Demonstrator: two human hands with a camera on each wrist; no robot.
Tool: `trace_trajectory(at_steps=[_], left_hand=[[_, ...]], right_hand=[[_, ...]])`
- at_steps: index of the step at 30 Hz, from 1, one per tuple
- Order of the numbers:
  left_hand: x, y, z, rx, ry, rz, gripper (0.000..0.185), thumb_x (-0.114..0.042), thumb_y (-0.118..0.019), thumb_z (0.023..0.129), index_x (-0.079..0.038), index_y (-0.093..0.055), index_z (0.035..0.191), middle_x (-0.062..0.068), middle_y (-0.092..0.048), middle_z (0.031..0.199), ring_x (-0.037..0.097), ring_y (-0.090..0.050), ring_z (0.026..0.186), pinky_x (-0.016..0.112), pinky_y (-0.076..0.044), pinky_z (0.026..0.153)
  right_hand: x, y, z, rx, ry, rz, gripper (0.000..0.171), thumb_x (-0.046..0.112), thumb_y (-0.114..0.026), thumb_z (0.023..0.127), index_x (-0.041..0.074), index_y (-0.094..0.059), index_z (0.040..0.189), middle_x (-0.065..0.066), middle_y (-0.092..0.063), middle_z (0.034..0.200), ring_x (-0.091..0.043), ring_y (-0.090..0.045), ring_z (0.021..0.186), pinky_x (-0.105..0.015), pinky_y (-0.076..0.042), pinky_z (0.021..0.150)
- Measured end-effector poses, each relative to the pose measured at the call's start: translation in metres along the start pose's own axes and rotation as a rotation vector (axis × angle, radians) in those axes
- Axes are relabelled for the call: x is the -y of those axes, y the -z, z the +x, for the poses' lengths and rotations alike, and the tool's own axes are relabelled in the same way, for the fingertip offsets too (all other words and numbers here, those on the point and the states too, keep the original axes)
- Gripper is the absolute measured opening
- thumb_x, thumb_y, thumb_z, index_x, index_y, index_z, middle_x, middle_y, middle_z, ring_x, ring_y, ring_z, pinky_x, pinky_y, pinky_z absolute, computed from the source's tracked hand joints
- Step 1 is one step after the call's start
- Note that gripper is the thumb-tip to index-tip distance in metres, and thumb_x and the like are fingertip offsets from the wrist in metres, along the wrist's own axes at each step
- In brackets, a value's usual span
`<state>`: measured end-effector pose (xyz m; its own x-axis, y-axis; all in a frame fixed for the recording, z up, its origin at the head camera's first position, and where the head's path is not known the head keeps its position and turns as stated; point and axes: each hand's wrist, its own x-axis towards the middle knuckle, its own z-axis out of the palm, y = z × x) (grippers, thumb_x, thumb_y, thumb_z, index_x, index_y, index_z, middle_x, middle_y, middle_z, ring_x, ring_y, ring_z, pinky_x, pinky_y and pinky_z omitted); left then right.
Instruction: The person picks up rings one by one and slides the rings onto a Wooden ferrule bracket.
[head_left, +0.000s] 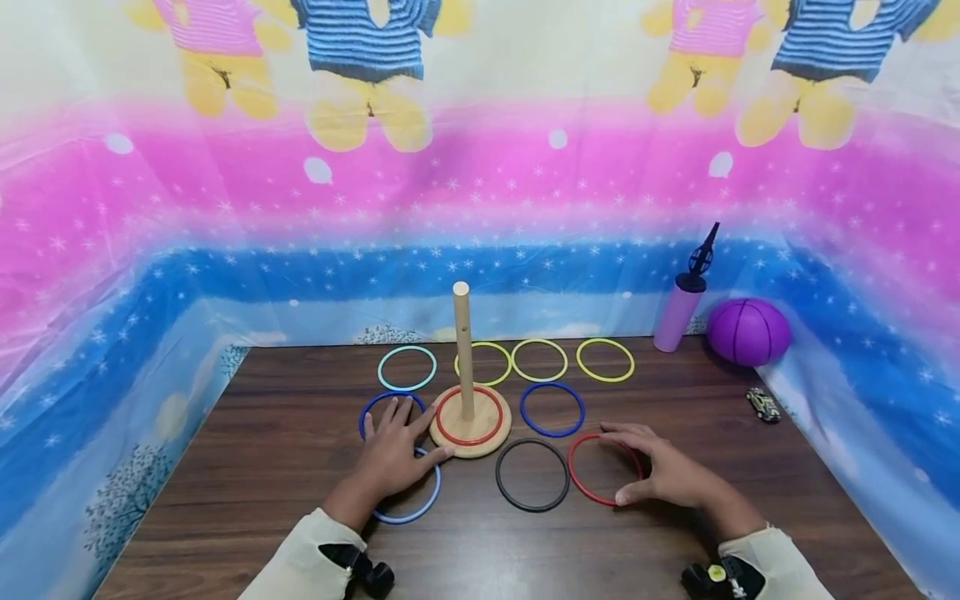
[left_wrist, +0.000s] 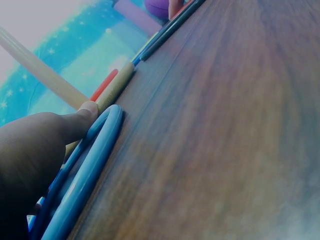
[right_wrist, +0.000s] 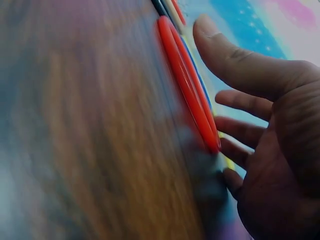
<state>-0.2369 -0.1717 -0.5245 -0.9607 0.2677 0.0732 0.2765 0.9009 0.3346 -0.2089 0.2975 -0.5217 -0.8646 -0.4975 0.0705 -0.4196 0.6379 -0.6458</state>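
My left hand [head_left: 393, 454] spreads its fingers beside the round wooden base [head_left: 486, 417] of an upright peg stand. Its thumb touches the base's near edge, and its index fingertip is at the left edge. Around the peg, a red ring [head_left: 502, 415] lies on the base. Beneath this hand are a light blue ring [head_left: 408, 522] and a dark blue ring [head_left: 362, 421], both partly covered. My right hand [head_left: 663, 471] arches over another red ring [right_wrist: 190, 90] on the table, thumb and fingers spread apart. In the right wrist view its thumb stands clear of that ring.
A black ring [head_left: 532, 509] and another dark blue ring [head_left: 552, 435] lie between stand and right hand. Turquoise [head_left: 407, 389] and yellow rings [head_left: 540, 381] line the back. At the right are a purple pump [head_left: 678, 312], a purple ball [head_left: 748, 333] and a toy car [head_left: 763, 405].
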Motion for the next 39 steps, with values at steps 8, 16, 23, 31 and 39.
trace_trajectory(at_steps=[8, 16, 23, 31, 39], left_hand=[[-0.003, 0.003, -0.001, 0.016, 0.014, -0.009, 0.085, -0.072, -0.066, 0.099, -0.024, -0.048, 0.167, 0.028, -0.033, 0.176, 0.055, -0.023, 0.166, 0.091, -0.013, 0.121], [-0.002, 0.001, 0.000, 0.021, 0.014, -0.012, 0.086, -0.073, -0.065, 0.099, -0.025, -0.048, 0.168, 0.027, -0.032, 0.177, 0.055, -0.023, 0.166, 0.090, -0.012, 0.122], [-0.001, 0.000, 0.000, 0.015, 0.020, -0.017, 0.086, -0.073, -0.065, 0.099, -0.025, -0.048, 0.168, 0.027, -0.033, 0.177, 0.054, -0.024, 0.166, 0.089, -0.013, 0.122], [0.000, 0.000, 0.001, 0.016, 0.021, -0.023, 0.085, -0.073, -0.065, 0.099, -0.026, -0.048, 0.168, 0.027, -0.033, 0.176, 0.055, -0.024, 0.165, 0.089, -0.013, 0.122], [0.001, -0.001, 0.001, 0.008, 0.017, -0.017, 0.085, -0.074, -0.065, 0.099, -0.026, -0.048, 0.167, 0.027, -0.033, 0.176, 0.055, -0.024, 0.166, 0.089, -0.013, 0.123]], right_hand=[[-0.010, 0.005, -0.005, 0.070, 0.009, 0.061, 0.097, 0.048, -0.100, 0.073, 0.021, -0.062, 0.157, -0.013, -0.043, 0.174, -0.049, -0.030, 0.163, -0.059, -0.030, 0.130], [-0.014, 0.003, -0.008, 0.105, -0.004, 0.057, 0.095, 0.046, -0.099, 0.073, 0.021, -0.062, 0.157, -0.009, -0.040, 0.177, -0.049, -0.024, 0.165, -0.053, -0.028, 0.132], [-0.017, 0.005, -0.008, 0.061, 0.050, 0.061, 0.086, 0.044, -0.097, 0.076, 0.018, -0.066, 0.152, -0.012, -0.047, 0.172, -0.053, -0.029, 0.160, -0.007, -0.020, 0.118], [-0.018, 0.005, -0.006, 0.050, 0.011, 0.087, 0.084, 0.048, -0.097, 0.076, 0.025, -0.067, 0.151, -0.006, -0.051, 0.169, -0.046, -0.037, 0.160, -0.010, -0.029, 0.118], [-0.017, 0.007, -0.007, -0.021, 0.022, 0.106, 0.081, 0.047, -0.098, 0.077, 0.023, -0.069, 0.149, -0.004, -0.055, 0.167, -0.017, -0.048, 0.154, -0.010, -0.033, 0.116]])
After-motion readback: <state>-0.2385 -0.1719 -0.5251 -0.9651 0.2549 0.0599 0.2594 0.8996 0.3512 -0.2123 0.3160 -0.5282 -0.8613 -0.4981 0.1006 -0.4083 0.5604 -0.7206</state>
